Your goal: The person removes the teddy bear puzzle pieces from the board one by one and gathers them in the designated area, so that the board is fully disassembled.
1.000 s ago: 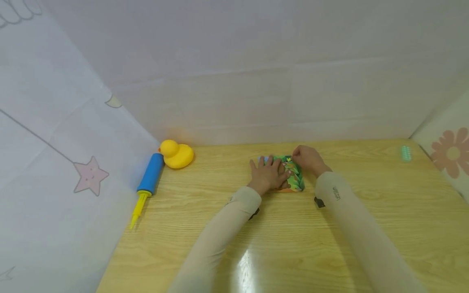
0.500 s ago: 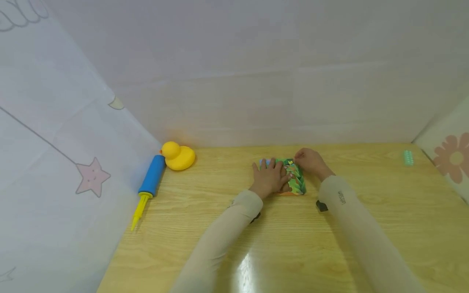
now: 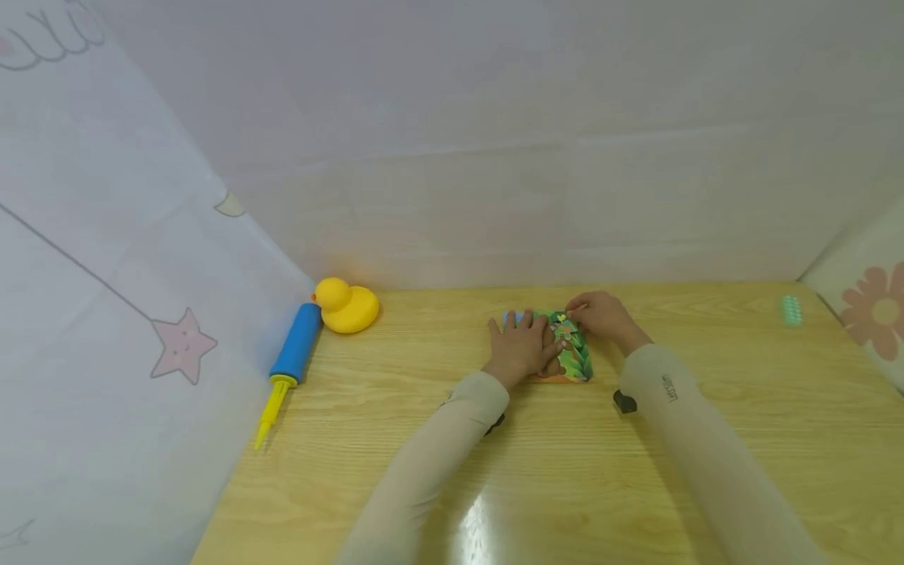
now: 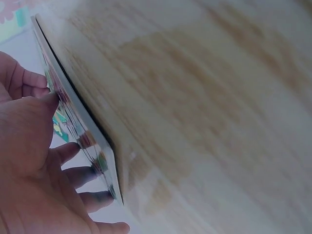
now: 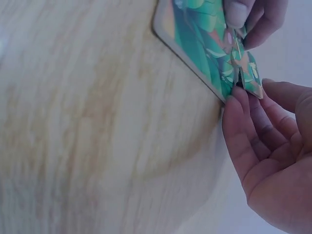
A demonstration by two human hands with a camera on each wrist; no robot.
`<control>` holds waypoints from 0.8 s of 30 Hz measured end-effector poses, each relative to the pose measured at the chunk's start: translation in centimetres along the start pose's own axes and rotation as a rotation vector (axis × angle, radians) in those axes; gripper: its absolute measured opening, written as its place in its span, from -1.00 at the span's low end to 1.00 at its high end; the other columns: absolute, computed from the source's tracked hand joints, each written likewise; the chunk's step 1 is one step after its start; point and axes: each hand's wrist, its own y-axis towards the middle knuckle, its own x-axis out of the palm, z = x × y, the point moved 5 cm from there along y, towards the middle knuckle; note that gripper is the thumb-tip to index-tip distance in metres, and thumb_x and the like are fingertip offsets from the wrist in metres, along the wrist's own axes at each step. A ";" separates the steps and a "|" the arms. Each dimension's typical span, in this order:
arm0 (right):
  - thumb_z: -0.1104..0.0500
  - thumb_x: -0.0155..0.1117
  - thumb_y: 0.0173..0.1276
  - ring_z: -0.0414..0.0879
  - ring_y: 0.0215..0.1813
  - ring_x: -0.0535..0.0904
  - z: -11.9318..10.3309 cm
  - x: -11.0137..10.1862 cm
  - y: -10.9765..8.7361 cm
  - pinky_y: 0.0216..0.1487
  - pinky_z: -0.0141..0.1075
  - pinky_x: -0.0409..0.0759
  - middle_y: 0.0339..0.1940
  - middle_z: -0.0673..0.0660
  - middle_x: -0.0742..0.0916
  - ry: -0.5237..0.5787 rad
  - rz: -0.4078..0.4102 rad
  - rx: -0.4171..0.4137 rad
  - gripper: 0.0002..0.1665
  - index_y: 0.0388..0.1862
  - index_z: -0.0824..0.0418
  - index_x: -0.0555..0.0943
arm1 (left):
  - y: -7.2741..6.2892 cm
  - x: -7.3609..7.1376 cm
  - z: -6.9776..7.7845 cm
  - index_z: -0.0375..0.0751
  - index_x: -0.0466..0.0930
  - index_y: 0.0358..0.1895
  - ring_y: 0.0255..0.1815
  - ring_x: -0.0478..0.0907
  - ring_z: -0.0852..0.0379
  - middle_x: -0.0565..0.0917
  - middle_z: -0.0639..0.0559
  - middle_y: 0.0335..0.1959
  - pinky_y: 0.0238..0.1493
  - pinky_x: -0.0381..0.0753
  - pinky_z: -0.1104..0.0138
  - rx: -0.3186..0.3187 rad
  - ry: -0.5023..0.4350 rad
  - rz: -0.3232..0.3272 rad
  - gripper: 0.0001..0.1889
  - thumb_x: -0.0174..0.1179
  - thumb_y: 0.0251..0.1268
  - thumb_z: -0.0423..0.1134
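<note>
A flat jigsaw puzzle (image 3: pixel 579 365) with a green leafy picture lies on the table in front of me. My left hand (image 3: pixel 519 349) rests on it with spread fingers and covers much of its left side. In the left wrist view, the fingertips of that hand (image 4: pixel 39 161) touch the puzzle's face. My right hand (image 3: pixel 603 315) is at the upper right corner. There, in the right wrist view, its thumb and fingers pinch a corner puzzle piece (image 5: pixel 252 80), which stands tilted up with a dark gap beside it.
A yellow rubber duck (image 3: pixel 348 308) sits at the back left, close to a blue and yellow hand pump (image 3: pixel 297 345). A small pale green studded item (image 3: pixel 792 310) lies at the far right. White cloth walls (image 3: pixel 452 212) border the table (image 3: pixel 395 408).
The whole head view has shifted down slightly. My left hand stays spread on the puzzle, and my right hand keeps its hold at the corner.
</note>
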 end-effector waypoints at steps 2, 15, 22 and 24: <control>0.13 0.09 0.57 0.02 -0.14 0.73 -0.2 -0.1 -0.1 -0.12 -0.22 0.75 0.14 0.40 0.72 0.031 -0.003 0.009 -0.56 0.26 0.37 0.57 | 0.0 0.0 0.0 0.30 0.15 0.56 0.67 0.04 -0.14 0.12 0.13 0.66 0.56 0.06 -0.27 0.003 0.003 0.004 -0.28 -0.28 0.45 0.49; 0.18 0.08 0.59 -0.05 -0.25 0.77 0.1 0.5 -0.3 -0.10 -0.23 0.77 0.21 0.47 0.66 0.170 -0.019 0.058 -0.53 0.33 0.42 0.49 | 0.0 0.0 -0.2 0.26 0.18 0.57 0.65 0.08 -0.12 0.16 0.12 0.65 0.55 0.12 -0.24 0.013 -0.011 0.016 -0.26 -0.22 0.44 0.48; 0.16 0.07 0.61 -0.13 -0.25 0.77 0.7 0.3 -0.3 -0.09 -0.27 0.76 0.18 0.42 0.65 0.230 -0.010 0.079 -0.52 0.38 0.39 0.47 | -0.2 -0.2 -0.1 0.29 0.16 0.56 0.66 0.07 -0.10 0.15 0.14 0.65 0.55 0.13 -0.22 0.005 -0.006 0.006 -0.28 -0.21 0.45 0.47; 0.15 0.06 0.61 -0.16 -0.27 0.77 0.9 0.3 -0.2 -0.10 -0.27 0.76 0.18 0.42 0.66 0.229 -0.009 0.083 -0.51 0.38 0.38 0.47 | -0.2 -0.2 0.0 0.29 0.16 0.55 0.66 0.07 -0.10 0.15 0.14 0.65 0.55 0.13 -0.21 0.004 -0.001 0.002 -0.29 -0.20 0.45 0.47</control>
